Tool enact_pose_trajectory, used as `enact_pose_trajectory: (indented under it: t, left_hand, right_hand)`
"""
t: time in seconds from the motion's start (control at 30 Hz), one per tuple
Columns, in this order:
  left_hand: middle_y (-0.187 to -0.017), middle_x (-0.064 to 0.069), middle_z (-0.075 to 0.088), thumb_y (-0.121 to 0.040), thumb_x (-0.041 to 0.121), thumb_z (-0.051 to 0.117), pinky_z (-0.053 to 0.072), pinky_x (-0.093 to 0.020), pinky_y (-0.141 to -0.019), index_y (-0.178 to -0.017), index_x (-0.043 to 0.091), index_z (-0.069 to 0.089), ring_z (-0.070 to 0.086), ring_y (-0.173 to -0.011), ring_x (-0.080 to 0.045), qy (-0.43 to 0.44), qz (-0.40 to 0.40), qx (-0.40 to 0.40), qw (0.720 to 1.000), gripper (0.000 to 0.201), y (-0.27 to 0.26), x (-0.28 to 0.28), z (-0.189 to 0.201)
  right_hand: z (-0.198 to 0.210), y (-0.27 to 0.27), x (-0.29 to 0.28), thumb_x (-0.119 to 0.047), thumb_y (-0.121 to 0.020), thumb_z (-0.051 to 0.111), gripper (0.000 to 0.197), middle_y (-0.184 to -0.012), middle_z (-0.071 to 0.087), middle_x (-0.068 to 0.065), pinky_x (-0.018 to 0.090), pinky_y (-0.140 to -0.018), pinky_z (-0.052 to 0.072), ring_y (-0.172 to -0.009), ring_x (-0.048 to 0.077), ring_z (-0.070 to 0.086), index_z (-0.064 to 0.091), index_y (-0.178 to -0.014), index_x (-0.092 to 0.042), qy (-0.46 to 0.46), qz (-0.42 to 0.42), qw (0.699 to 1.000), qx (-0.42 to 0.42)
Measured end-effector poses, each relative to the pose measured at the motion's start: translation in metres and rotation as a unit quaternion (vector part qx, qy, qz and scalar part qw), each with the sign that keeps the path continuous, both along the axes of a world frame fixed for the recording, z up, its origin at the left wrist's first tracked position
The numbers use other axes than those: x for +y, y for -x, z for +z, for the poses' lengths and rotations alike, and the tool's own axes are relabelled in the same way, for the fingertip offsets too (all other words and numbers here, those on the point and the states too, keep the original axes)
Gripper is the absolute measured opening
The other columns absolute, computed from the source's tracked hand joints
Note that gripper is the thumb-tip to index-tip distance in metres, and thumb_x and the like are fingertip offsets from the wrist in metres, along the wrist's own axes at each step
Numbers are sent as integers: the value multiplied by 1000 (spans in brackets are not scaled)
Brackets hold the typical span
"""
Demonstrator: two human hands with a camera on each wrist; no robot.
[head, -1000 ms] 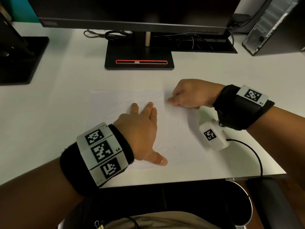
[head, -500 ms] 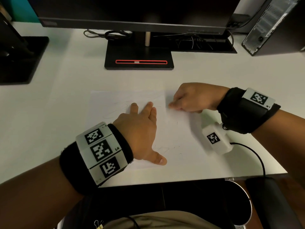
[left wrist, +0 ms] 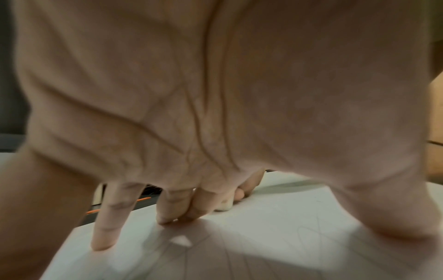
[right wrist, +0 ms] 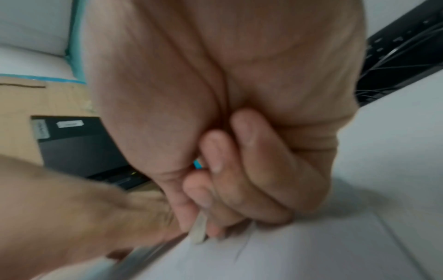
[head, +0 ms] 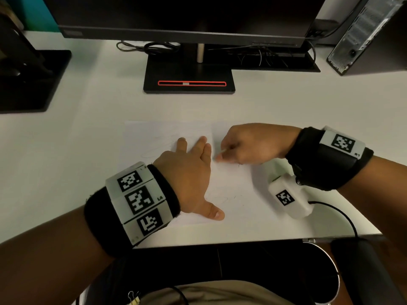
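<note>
A white sheet of paper [head: 233, 186] with faint pencil scribbles lies on the white desk [head: 77, 133] in front of me. My left hand [head: 189, 170] lies flat on the sheet, fingers straight and thumb spread, pressing it down. My right hand [head: 248, 144] is curled just right of the left fingertips and pinches a small whitish piece [head: 222, 151], perhaps an eraser, against the paper. The left wrist view shows the straight left fingers [left wrist: 175, 206] on the paper [left wrist: 275, 236] and the whitish piece [left wrist: 224, 207] beyond them. In the right wrist view the whitish piece [right wrist: 198, 230] sticks out of the curled fingers.
A black monitor stand [head: 189, 80] sits behind the sheet, with cables [head: 154, 47] behind it. A second black stand [head: 28, 80] is at far left and a computer tower [head: 370, 34] at far right. The desk's near edge [head: 242, 241] runs just below my wrists.
My right hand has slid toward me and slightly left along the sheet, ending close beside the left fingertips. The left hand has stayed flat in the same place.
</note>
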State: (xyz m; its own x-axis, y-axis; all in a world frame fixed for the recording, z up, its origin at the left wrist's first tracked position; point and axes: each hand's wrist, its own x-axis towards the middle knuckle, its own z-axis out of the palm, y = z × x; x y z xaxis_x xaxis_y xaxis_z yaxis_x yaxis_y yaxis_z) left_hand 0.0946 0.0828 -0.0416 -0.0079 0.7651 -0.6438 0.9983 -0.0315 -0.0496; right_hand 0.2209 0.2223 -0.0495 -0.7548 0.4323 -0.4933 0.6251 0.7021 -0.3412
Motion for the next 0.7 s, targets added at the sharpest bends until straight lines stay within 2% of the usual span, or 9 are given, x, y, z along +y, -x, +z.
enact_pose_trajectory:
  t: [0.1, 0.17, 0.23, 0.3, 0.4, 0.47, 0.53, 0.6, 0.7]
  left_hand:
    - [-160, -1, -32, -66, 89, 52, 40, -53, -105, -154, 9, -21, -12, -150, -38, 1, -1, 2, 1000, 140, 0, 1, 0]
    - [-160, -1, -31, -66, 90, 52, 40, -53, -105, -153, 8, -21, -12, -150, -38, -1, -1, -1, 1000, 140, 0, 0, 0]
    - [-161, -2, -31, -66, 90, 52, 39, -53, -105, -153, 7, -22, -12, -150, -38, -3, -1, -2, 1000, 141, 0, 0, 0]
    - [-161, -8, -30, -65, 90, 53, 37, -54, -107, -152, 5, -22, -11, -150, -38, -1, 4, 2, 1000, 142, 1, 0, 0]
    - [-160, -17, -28, -64, 91, 52, 35, -55, -108, -151, 1, -21, -11, -151, -37, 2, 13, 15, 1000, 145, -1, 1, 1]
    - [-160, -18, -28, -64, 91, 50, 36, -54, -108, -151, -1, -20, -12, -151, -36, 3, 14, 17, 1000, 145, -1, 0, 1]
    - [-160, -18, -28, -65, 91, 49, 37, -54, -108, -151, -1, -19, -12, -151, -36, 2, 13, 18, 1000, 144, -1, -1, 1]
    - [-160, -18, -28, -65, 92, 48, 36, -53, -108, -151, -1, -19, -12, -151, -36, 2, 12, 20, 1000, 144, 0, -1, 1]
    - [-160, -17, -28, -64, 93, 47, 36, -52, -108, -151, 0, -20, -12, -151, -35, 1, 12, 22, 1000, 144, 0, -2, 2]
  right_hand:
    - [1, 1, 16, -40, -101, 51, 49, -61, 45, 6, 31, -56, 37, -56, 20, 41, 44, -62, -11, -43, -51, 997, 27]
    - [-1, 4, 17, -40, -102, 50, 50, -63, 46, 6, 32, -57, 36, -60, 21, 43, 45, -63, -9, -75, -48, 995, 38]
    - [-2, 6, 11, -42, -100, 52, 48, -61, 47, 5, 28, -54, 39, -57, 20, 43, 46, -63, -12, -33, -14, 999, 20]
    - [1, 5, 8, -43, -99, 55, 46, -59, 47, 3, 23, -49, 39, -51, 18, 41, 48, -64, -14, 19, -18, 1000, -2]
    - [3, 9, 24, -42, -99, 53, 46, -59, 48, 6, 28, -54, 40, -53, 21, 43, 49, -66, -11, -32, -55, 998, 19]
    - [0, 13, 23, -43, -100, 51, 48, -62, 50, 7, 31, -57, 40, -58, 23, 46, 48, -64, -10, -62, -36, 997, 30]
    - [-3, 15, 17, -45, -99, 52, 48, -62, 50, 5, 32, -58, 42, -57, 21, 45, 48, -63, -13, -35, 6, 999, 14]
    - [-1, 15, 14, -45, -98, 53, 46, -59, 47, 3, 29, -54, 42, -53, 20, 43, 48, -64, -15, 1, 2, 1000, 2]
    - [3, 17, 22, -42, -100, 51, 48, -62, 47, 5, 29, -56, 38, -60, 22, 44, 46, -63, -12, -46, -24, 998, 24]
